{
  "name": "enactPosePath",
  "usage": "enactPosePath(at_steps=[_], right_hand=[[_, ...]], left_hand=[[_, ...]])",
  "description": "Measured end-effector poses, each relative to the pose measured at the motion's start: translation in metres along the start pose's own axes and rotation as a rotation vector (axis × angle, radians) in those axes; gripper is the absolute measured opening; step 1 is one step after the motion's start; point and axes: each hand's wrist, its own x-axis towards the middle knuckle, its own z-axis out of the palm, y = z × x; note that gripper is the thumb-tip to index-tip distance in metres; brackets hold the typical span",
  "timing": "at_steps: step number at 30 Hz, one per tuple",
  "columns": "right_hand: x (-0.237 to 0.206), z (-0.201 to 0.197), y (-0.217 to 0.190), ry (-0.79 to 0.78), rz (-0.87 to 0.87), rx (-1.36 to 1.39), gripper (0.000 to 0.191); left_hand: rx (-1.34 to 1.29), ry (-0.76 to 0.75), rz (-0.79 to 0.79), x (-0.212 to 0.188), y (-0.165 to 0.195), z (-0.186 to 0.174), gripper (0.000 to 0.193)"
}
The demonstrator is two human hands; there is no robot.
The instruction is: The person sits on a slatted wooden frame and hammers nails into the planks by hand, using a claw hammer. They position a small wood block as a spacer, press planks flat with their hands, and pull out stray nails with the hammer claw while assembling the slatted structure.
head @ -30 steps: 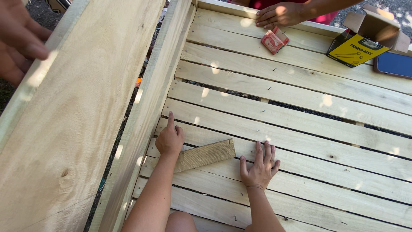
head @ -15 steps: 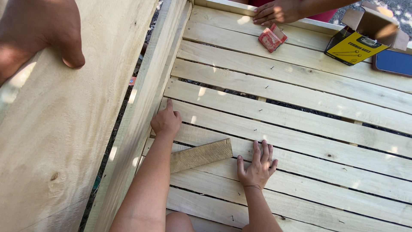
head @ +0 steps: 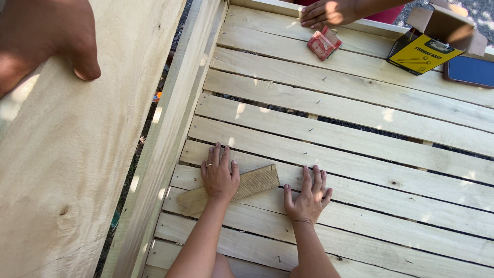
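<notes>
My left hand [head: 219, 174] lies flat, fingers spread, on top of a small flat piece of wood [head: 257, 181] that rests at a slant on the slatted wooden deck [head: 360, 128]. My right hand [head: 307, 194] lies flat on a slat just right of that piece, fingers apart, holding nothing. Both forearms come in from the bottom edge.
A large pale wooden panel [head: 77, 154] stands along the left, with another person's hand [head: 46, 41] on its top. A second hand of another person [head: 329, 11] rests at the far edge near a small red packet [head: 323, 43]. A yellow box [head: 423, 52] and a blue phone [head: 471, 71] sit far right.
My left hand moved from the slat beside the piece of wood onto it and flattened out. The other person's hand on the panel shifted right. The right hand stayed put.
</notes>
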Motion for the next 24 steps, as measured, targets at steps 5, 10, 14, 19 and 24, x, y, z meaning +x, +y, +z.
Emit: enactPosePath(at_steps=[5,10,14,19,24], right_hand=[[0.000,0.001,0.001,0.010,0.004,0.012,0.076],[0.000,0.002,0.002,0.014,-0.007,0.020,0.075],[-0.002,0.001,0.002,0.020,-0.006,0.026,0.076],[-0.001,0.001,0.002,0.015,-0.003,0.005,0.074],[-0.002,0.001,0.002,0.011,0.002,0.008,0.074]], left_hand=[[0.027,-0.006,-0.054,-0.008,0.011,0.001,0.070],[0.058,-0.107,-0.111,0.002,0.022,-0.011,0.072],[0.060,-0.119,-0.128,0.002,0.026,-0.015,0.073],[0.061,-0.138,-0.132,0.003,0.026,-0.014,0.073],[0.036,0.033,-0.088,-0.003,0.023,-0.007,0.069]])
